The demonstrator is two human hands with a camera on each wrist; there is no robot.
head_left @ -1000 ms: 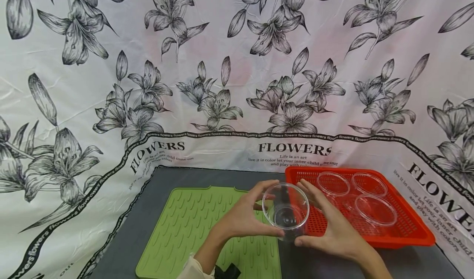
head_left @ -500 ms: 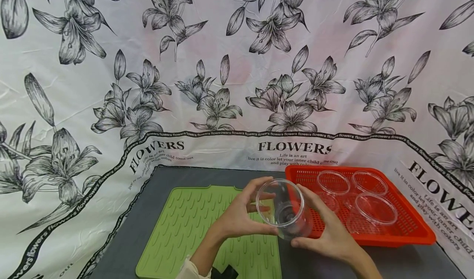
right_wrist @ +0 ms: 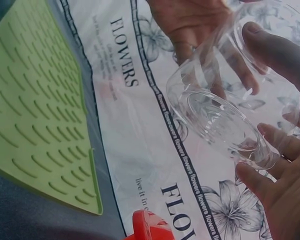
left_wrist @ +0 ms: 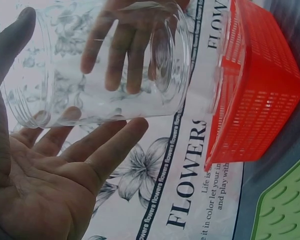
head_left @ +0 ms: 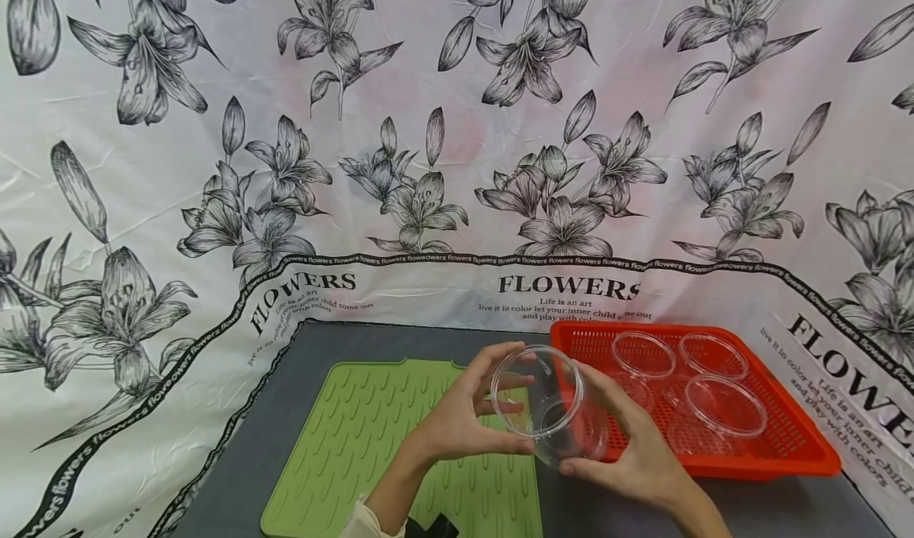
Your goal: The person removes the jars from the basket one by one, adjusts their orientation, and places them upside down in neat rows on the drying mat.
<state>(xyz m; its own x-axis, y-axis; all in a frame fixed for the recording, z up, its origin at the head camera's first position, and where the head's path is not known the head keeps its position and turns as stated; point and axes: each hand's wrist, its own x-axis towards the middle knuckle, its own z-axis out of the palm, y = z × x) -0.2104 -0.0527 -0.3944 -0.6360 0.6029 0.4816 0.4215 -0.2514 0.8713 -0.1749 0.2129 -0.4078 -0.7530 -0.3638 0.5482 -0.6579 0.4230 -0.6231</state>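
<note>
Both hands hold a clear, see-through jar (head_left: 570,431) in the head view, raised over the gap between the green mat and the red basket. Its round mouth tilts to the left and towards me, and its base points to the lower right. My left hand (head_left: 457,419) grips the mouth end, thumb on the near side and fingers behind. Around the base end curve the thumb and fingers of my right hand (head_left: 639,447). Ridges circle the mouth of the jar (left_wrist: 132,107) in the left wrist view. From the right wrist, the jar's ringed base (right_wrist: 210,115) shows.
At the right a red slotted basket (head_left: 800,451) holds three similar clear jars (head_left: 724,427). A green ribbed mat (head_left: 357,443) lies to the left on the dark grey table (head_left: 243,474). Flower-printed cloth (head_left: 428,292) hangs behind and along both sides.
The jar has tilted, its mouth swinging left and its base out to the right. Both hands have shifted slightly left and kept their grip.
</note>
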